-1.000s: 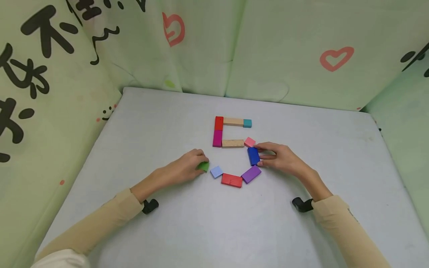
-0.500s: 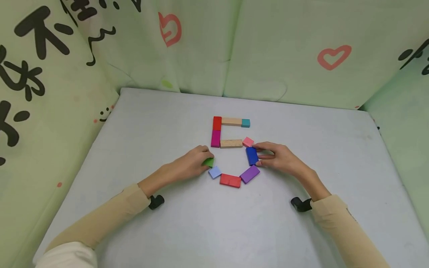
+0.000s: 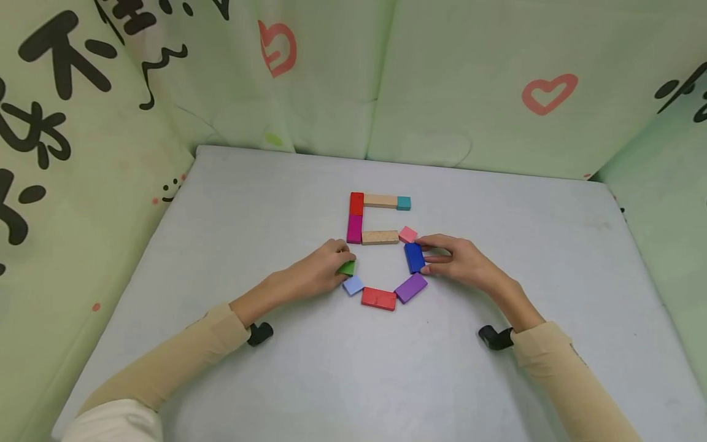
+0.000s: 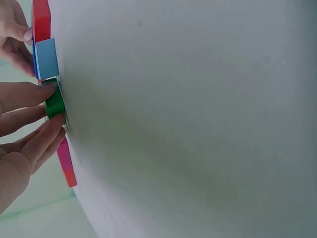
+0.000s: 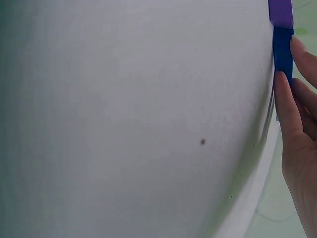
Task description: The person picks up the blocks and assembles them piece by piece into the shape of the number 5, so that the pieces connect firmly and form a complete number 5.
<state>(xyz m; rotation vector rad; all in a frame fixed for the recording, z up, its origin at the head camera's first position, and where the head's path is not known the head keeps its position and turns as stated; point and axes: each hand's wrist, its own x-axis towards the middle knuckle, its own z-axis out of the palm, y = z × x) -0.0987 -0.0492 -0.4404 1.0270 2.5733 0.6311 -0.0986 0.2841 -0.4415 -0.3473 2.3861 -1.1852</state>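
My left hand pinches a small green block between thumb and fingers, at the upper left of a light blue block. In the left wrist view the green block sits right at the end of the light blue block. On the other side, my right hand holds a dark blue block by its two ends, thumb low and a fingertip high. The right wrist view has the blue block against a purple block.
Other blocks lie in a line on the white table: teal, two wooden ones, red, magenta, pink, purple and a front red block. A pale green curtain surrounds the table.
My left hand has carried the green block rightward to the light blue block. My right hand stays at the dark blue block. The head view has shifted slightly.
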